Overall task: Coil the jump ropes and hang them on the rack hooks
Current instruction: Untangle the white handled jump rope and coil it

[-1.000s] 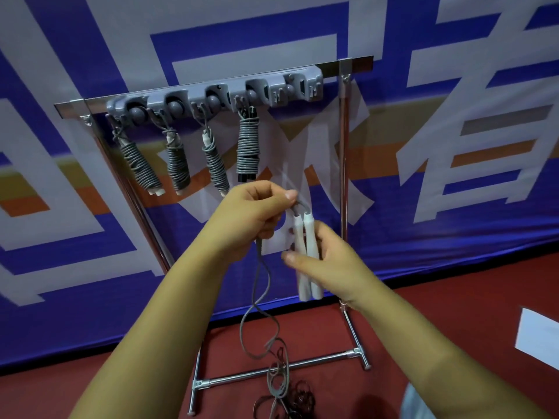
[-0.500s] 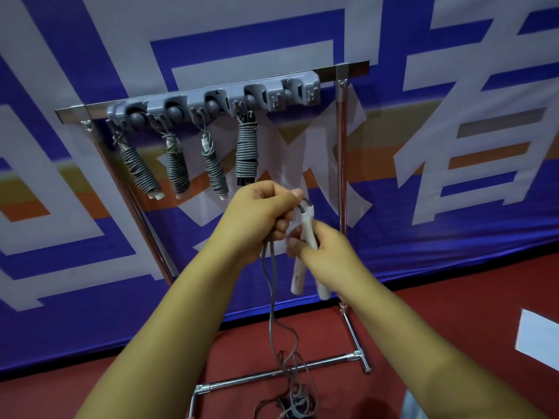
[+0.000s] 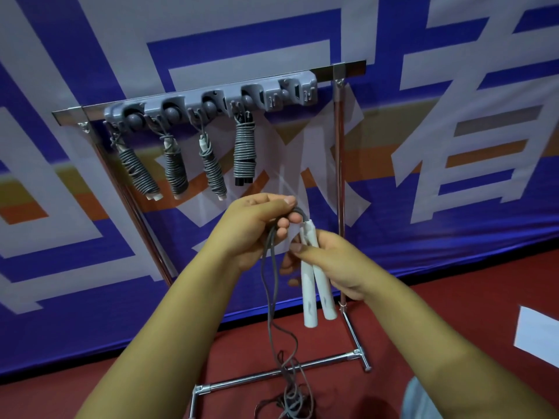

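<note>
Up and to the left of both hands, four coiled jump ropes (image 3: 185, 164) hang from the grey hook strip (image 3: 211, 101) on a chrome rack (image 3: 341, 182); three show white handle ends at the bottom, and the fourth, nearest the hands, shows black ends. The strip's rightmost hooks, straight above the hands, carry nothing.

Just below those bundles, the left hand (image 3: 257, 231) has its fingers and thumb curled around the grey cord (image 3: 267, 285) close to where it leaves the handles. From that grip the cord drops in two strands between the forearms and ends in a loose tangle on the red floor (image 3: 453, 297) beneath them, by the rack's base bar.

Right beside it, almost touching, the right hand (image 3: 338, 264) grips the pair of white handles (image 3: 316, 285), thumb laid across their front. These lie side by side, tops up against the left fingertips, lower ends sticking out below the palm.

Behind everything stretches a blue and white banner (image 3: 453, 146). Farther right of the right forearm, a white sheet (image 3: 538, 337) lies on the floor.
</note>
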The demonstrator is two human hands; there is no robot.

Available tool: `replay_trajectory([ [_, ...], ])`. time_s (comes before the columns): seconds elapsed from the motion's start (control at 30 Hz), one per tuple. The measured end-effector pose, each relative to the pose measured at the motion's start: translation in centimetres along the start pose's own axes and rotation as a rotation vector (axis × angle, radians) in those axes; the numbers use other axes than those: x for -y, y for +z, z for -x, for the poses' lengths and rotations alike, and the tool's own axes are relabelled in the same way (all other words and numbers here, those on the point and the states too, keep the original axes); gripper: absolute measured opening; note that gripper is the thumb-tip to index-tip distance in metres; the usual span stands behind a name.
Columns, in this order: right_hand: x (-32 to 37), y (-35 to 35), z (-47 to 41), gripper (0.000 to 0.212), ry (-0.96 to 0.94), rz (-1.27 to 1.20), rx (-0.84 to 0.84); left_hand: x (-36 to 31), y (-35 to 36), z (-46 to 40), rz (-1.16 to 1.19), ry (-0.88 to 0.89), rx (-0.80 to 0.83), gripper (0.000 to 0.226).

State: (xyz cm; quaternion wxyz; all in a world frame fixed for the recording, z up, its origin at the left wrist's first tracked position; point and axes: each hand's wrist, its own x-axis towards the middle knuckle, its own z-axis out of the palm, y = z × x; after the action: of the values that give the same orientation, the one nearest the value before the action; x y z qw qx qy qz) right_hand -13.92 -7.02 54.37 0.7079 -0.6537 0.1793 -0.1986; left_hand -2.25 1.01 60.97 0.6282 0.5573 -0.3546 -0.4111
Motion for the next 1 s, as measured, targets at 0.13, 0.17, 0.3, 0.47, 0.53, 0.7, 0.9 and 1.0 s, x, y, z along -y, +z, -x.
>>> replay_trajectory([
  [0.13, -0.1, 0.3, 0.2, 0.009, 0.030, -0.132, 0.022, 0.3, 0.2, 0.1, 0.012, 0.015, 0.002, 0.008],
  [0.17, -0.1, 0.3, 0.1, 0.009, 0.038, -0.192, 0.015, 0.4, 0.2, 0.1, 0.010, 0.021, 0.009, 0.007],
  [0.3, 0.7, -0.2, -0.1, 0.012, 0.036, -0.434, -0.012, 0.8, -0.2, 0.5, -0.050, -0.016, 0.057, 0.007],
  [0.47, 1.2, -0.7, 0.0, 0.011, -0.026, -0.606, -0.008, 1.7, -0.9, 1.1, -0.060, -0.157, 0.129, 0.018],
  [0.53, 1.1, -0.4, -0.1, 0.017, -0.080, -0.563, -0.081, 2.3, -0.9, 1.4, 0.025, -0.242, 0.155, 0.015],
  [0.7, 1.8, -0.5, -0.6, 0.024, -0.181, -0.658, -0.270, 4.0, -1.4, 2.6, 0.213, -0.349, 0.220, 0.009],
  [0.9, 2.6, 0.1, -1.0, 0.032, -0.265, -0.539, -0.496, 6.4, -1.3, 4.0, 0.429, -0.320, 0.438, 0.030],
  [1.0, 2.5, 0.3, -1.2, 0.026, -0.249, -0.545, -0.562, 7.1, -1.7, 4.3, 0.468, -0.292, 0.466, 0.028],
])
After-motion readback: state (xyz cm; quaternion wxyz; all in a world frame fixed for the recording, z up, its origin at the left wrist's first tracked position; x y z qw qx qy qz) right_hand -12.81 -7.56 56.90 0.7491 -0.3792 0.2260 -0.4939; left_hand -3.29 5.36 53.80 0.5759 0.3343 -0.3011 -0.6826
